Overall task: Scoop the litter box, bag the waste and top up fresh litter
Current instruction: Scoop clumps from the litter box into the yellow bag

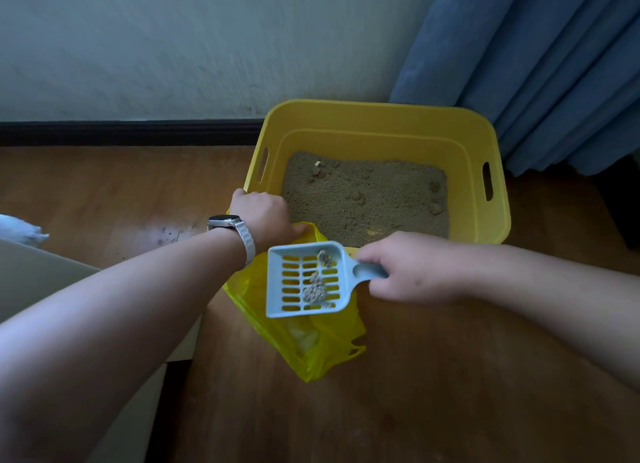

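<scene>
One yellow litter box (381, 123) is set on the floor (450, 376). One yellow bag (311, 352) is held open in front of it, its edge gripped by the left hand (265, 217). One blue scoop (304, 279) is held over the bag, its handle gripped by the right hand (412, 268). Two grey clumps (314, 288) are carried inside.

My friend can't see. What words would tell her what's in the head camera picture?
A person's right hand holds a pale blue slotted plastic scoop with grey clumps over a yellow plastic bag, which the left hand grips open. Behind them, a yellow plastic litter box of sandy litter stands on a wooden floor.
</scene>
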### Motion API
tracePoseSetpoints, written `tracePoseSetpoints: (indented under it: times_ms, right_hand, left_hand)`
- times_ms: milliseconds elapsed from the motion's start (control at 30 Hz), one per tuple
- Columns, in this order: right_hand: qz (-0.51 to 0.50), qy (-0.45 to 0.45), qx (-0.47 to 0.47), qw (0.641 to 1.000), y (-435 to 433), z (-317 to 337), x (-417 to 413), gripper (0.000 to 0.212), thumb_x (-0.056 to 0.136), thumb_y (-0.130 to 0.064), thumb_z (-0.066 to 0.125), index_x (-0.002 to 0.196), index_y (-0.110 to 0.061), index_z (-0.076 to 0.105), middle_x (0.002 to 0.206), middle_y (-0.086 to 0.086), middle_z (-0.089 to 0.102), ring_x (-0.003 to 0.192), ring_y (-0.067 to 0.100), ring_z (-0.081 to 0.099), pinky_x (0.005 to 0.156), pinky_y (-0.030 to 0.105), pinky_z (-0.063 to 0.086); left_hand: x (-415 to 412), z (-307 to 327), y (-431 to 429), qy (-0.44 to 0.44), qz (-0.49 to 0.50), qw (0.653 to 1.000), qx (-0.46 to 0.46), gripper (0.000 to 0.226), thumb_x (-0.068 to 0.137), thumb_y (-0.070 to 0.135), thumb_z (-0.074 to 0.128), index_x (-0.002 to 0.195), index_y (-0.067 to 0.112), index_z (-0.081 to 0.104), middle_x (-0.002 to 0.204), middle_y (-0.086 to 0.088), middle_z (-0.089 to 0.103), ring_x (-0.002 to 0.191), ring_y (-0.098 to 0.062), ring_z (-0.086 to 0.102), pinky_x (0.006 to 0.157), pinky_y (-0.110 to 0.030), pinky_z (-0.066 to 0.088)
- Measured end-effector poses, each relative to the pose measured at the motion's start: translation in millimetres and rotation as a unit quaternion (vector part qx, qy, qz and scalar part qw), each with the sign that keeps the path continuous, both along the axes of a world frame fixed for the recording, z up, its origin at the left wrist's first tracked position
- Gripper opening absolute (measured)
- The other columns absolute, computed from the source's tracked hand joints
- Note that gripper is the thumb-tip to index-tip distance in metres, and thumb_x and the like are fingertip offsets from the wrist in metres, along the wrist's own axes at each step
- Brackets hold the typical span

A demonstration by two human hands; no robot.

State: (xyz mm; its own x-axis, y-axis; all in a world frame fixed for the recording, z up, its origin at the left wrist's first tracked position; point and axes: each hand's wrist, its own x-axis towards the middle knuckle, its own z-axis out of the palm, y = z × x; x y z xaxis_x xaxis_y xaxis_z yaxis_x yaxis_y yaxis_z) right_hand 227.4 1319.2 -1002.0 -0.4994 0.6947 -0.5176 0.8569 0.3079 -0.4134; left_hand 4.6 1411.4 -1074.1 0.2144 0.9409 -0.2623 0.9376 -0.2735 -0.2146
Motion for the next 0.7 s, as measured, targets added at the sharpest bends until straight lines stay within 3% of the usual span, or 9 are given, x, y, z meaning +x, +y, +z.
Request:
tracePoseSetpoints:
  times_ms: [100,167,267,400,467,567,700]
  right_hand:
    - [0.074,-0.055,0.029,0.995,-2.8,-14.2,-21.9,0.009,0.088,-0.028,0.048,0.089,-0.020,0.051,0.081,-0.001,0.055,0.077,0.026,0.053,0.058,0.031,0.037]
    - [0.102,-0.110,0.046,0.988,-0.5,-24.5,-28.4,0.012,0.089,-0.024,0.047,0.094,-0.017,0.055,0.093,0.005,0.063,0.086,0.030,0.060,0.061,0.030,0.043]
    - [0.133,-0.190,0.069,0.970,6.2,-30.5,-27.3,0.011,0.090,-0.017,0.048,0.091,-0.017,0.059,0.098,0.005,0.066,0.085,0.027,0.063,0.056,0.027,0.042]
    - [0.155,-0.267,0.134,0.942,14.1,-30.2,-17.2,0.023,0.091,-0.009,0.045,0.101,-0.018,0.063,0.105,0.003,0.067,0.097,0.027,0.066,0.061,0.031,0.042]
    - [0.150,-0.290,0.176,0.929,17.1,-30.8,-12.9,0.027,0.092,-0.008,0.044,0.108,-0.018,0.063,0.106,0.002,0.067,0.098,0.027,0.066,0.060,0.032,0.042]
    - [0.114,-0.297,0.219,0.922,20.2,-32.2,-7.0,0.029,0.092,-0.010,0.046,0.114,-0.020,0.061,0.105,0.001,0.066,0.097,0.027,0.065,0.058,0.032,0.036]
    - [0.076,-0.262,0.274,0.922,23.4,-32.3,5.3,0.024,0.092,-0.015,0.047,0.114,-0.021,0.055,0.105,0.001,0.063,0.098,0.027,0.061,0.065,0.033,0.032]
  left_hand:
    - [0.3,-3.2,-0.2,0.012,-0.010,1.000,0.015,0.068,0.082,0.081,0.035,0.060,0.020,0.053,0.059,0.003,0.051,0.065,-0.021,0.053,0.087,-0.040,0.037]
    - [-2.0,-4.9,-0.2,0.009,-0.015,1.000,0.011,0.068,0.082,0.081,0.034,0.060,0.020,0.053,0.059,0.003,0.052,0.065,-0.021,0.054,0.085,-0.040,0.037]
    - [-6.0,-5.3,-0.9,0.005,-0.031,0.999,0.013,0.068,0.083,0.080,0.032,0.063,0.021,0.057,0.061,0.004,0.055,0.066,-0.021,0.056,0.084,-0.039,0.037]
    - [-17.6,-4.3,-2.7,-0.030,-0.082,0.996,0.016,0.062,0.088,0.074,0.033,0.071,0.021,0.060,0.065,0.005,0.059,0.068,-0.020,0.058,0.084,-0.038,0.039]
    - [-29.2,-7.3,-4.3,-0.077,-0.140,0.987,0.027,0.052,0.090,0.069,0.038,0.082,0.023,0.060,0.077,0.005,0.064,0.076,-0.020,0.062,0.084,-0.038,0.042]
    - [-47.6,-13.5,-8.4,-0.145,-0.274,0.950,0.042,0.045,0.091,0.055,0.051,0.118,0.019,0.059,0.095,-0.003,0.067,0.078,-0.027,0.065,0.072,-0.037,0.048]
    - [-61.7,-15.4,-11.7,-0.098,-0.365,0.924,0.053,0.057,0.088,0.052,0.058,0.136,0.025,0.045,0.103,-0.007,0.063,0.076,-0.028,0.063,0.068,-0.039,0.053]
